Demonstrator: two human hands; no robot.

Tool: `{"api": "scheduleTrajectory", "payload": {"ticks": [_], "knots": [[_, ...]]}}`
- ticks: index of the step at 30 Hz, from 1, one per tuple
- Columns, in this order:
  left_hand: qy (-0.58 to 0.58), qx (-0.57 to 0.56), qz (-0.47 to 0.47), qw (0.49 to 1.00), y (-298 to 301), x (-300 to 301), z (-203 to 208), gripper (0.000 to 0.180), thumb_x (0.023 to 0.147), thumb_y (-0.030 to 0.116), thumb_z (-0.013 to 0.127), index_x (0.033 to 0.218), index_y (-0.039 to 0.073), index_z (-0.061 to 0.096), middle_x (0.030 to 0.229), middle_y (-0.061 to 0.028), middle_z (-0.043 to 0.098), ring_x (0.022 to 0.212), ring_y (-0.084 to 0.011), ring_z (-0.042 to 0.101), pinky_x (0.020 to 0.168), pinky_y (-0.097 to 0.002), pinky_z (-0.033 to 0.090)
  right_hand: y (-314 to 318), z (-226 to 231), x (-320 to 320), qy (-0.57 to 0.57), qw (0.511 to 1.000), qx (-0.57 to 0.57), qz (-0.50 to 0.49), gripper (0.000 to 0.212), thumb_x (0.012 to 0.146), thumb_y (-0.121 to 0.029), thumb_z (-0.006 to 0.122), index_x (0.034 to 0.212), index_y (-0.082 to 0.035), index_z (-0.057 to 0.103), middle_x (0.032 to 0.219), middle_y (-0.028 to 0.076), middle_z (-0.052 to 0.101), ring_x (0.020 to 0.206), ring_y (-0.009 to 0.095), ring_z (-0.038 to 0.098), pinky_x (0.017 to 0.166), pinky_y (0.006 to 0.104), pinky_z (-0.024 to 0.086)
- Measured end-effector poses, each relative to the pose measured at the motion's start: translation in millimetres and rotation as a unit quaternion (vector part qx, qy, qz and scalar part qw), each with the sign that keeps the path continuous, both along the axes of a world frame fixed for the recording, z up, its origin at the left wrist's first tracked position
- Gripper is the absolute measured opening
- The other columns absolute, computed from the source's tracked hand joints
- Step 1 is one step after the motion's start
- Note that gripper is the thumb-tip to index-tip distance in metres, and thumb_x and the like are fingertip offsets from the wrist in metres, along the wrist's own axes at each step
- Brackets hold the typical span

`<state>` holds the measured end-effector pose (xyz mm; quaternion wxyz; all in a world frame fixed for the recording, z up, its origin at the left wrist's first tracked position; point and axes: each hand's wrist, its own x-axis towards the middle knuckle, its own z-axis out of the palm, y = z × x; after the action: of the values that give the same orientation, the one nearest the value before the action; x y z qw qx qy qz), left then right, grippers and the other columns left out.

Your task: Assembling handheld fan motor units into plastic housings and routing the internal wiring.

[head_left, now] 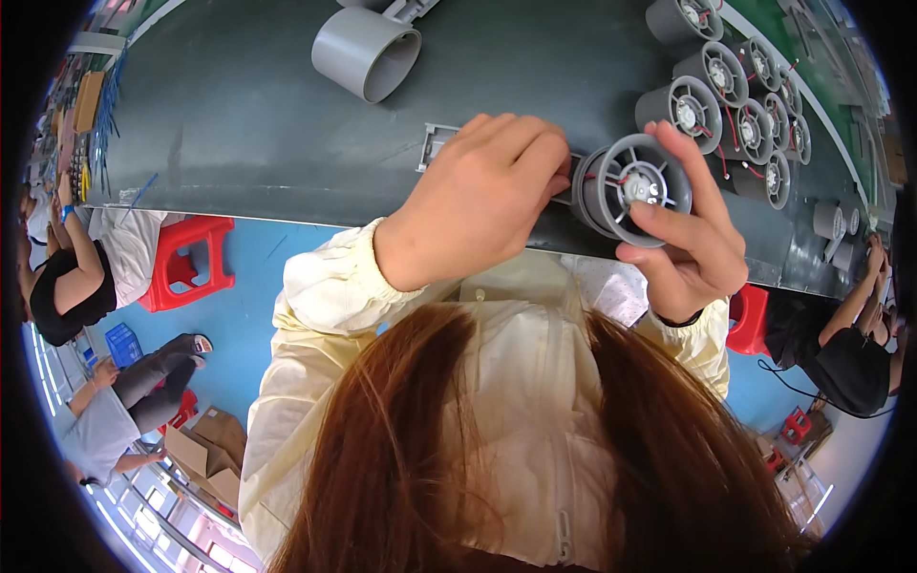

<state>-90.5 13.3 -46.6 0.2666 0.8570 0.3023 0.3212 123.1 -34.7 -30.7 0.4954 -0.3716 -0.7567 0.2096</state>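
The fingertips of the left hand were partly hidden; whether anything was held in that curled grip could not be told. At centre right, a round grey plastic fan housing was grasped by the right hand, near the lower edge of the dark-green table. Its spoked mouth was turned rightward and toward the camera, its axis roughly sideways.

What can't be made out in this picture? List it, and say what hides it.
All in the head view:
Left hand: its fingertips, hidden behind its own back and knuckles.
Grey slotted part: whether it joins the grey fan unit, covered by the left hand.
Right hand: its palm, turned away.
Large grey cup: its arm's far end, cut off by the upper edge.
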Motion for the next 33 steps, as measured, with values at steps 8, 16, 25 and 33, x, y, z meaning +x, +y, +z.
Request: {"api": "scheduleTrajectory", "payload": {"ticks": [8,16,25,33], "knots": [[0.013,0.028,0.028,0.999,-0.3,-11.6,5.2,0.016,0.075,-0.001,0.068,0.087,0.004,0.059,0.104,-0.0119,0.063,0.075,-0.0306,0.061,0.060,-0.0380,0.049,-9.6,-6.3,13.7,-0.039,0.997,-0.070,0.020,0.034,0.064,-0.015,0.085,0.092,0.002,0.073,0.124,0.036,0.056,0.119,0.045,0.056,0.104,0.0516,0.039],[0.099,0.064,0.021,0.993,2.3,-25.3,12.5,0.015,0.073,0.002,0.068,0.084,0.006,0.059,0.094,-0.0086,0.065,0.073,-0.0285,0.061,0.060,-0.0374,0.048,-11.2,-17.0,11.9,-0.044,0.997,-0.064,0.009,0.034,0.067,-0.021,0.085,0.090,0.000,0.072,0.125,0.032,0.056,0.126,0.048,0.048,0.108,0.0577,0.030],[0.149,0.073,0.000,0.986,-2.6,-19.5,18.2,0.019,0.070,0.009,0.068,0.082,0.004,0.055,0.098,-0.0127,0.064,0.079,-0.0289,0.060,0.065,-0.0380,0.046,-14.4,-19.5,-2.8,0.026,0.997,-0.078,-0.011,0.041,0.058,-0.015,0.091,0.088,0.003,0.069,0.123,0.032,0.058,0.116,0.041,0.059,0.098,0.0448,0.047],[0.132,0.075,0.008,0.988,-4.4,-15.7,15.3,0.023,0.068,0.012,0.073,0.081,0.005,0.055,0.098,-0.0099,0.064,0.077,-0.0269,0.060,0.064,-0.0365,0.047,-11.0,-4.3,-26.5,-0.004,0.985,-0.113,-0.134,0.063,0.062,-0.009,0.085,0.116,0.009,0.059,0.118,0.028,0.060,0.107,0.037,0.064,0.090,0.0388,0.052]]}}
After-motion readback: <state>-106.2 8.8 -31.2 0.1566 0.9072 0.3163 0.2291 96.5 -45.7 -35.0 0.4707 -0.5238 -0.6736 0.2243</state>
